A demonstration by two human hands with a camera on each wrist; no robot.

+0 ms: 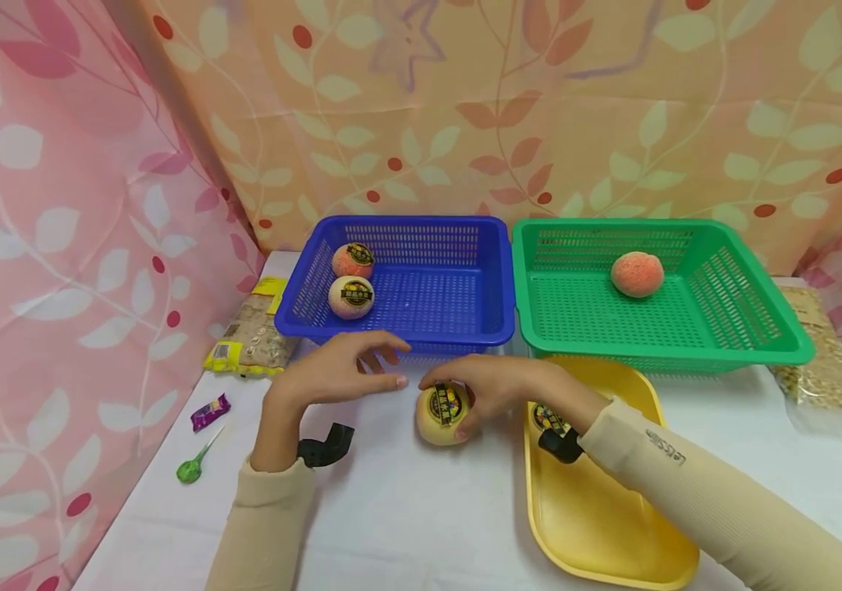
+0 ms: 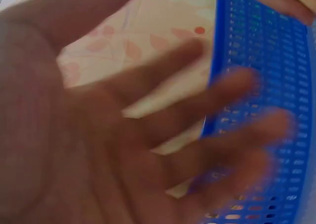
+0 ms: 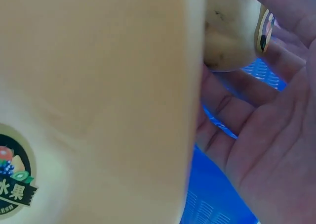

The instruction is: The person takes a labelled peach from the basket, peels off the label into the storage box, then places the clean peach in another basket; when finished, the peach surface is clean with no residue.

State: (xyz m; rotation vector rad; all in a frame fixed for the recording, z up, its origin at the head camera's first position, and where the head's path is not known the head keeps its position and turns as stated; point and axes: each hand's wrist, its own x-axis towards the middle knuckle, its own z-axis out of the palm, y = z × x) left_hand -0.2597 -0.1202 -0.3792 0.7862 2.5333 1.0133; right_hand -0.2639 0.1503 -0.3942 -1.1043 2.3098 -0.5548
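The right hand (image 1: 493,384) is grasping a pale yellow round fruit (image 1: 432,425) with a black fruit-picture sticker; its fingers are curling around the upper side. The fruit is sitting between the two hands, in front of the blue basket (image 1: 432,305) and just left of the yellow tray (image 1: 591,529); whether it is touching the white-covered worktop (image 1: 421,525) I cannot tell. The left hand (image 1: 340,368) is holding nothing, its fingers spreading loosely near the blue basket's front rim.

Another stickered fruit (image 1: 537,417) is lying in the tray, the right wrist partly hiding it. Inside the blue basket, a coral-pink fruit (image 1: 343,263) and a whitish-pink one (image 1: 350,309) are resting side by side, both wearing stickers. A coral-pink peach (image 1: 637,275) is lying in the green basket (image 1: 576,316). At far left, a purple-wrapped candy (image 1: 210,413) and a green lollipop (image 1: 189,470) are lying near each other.
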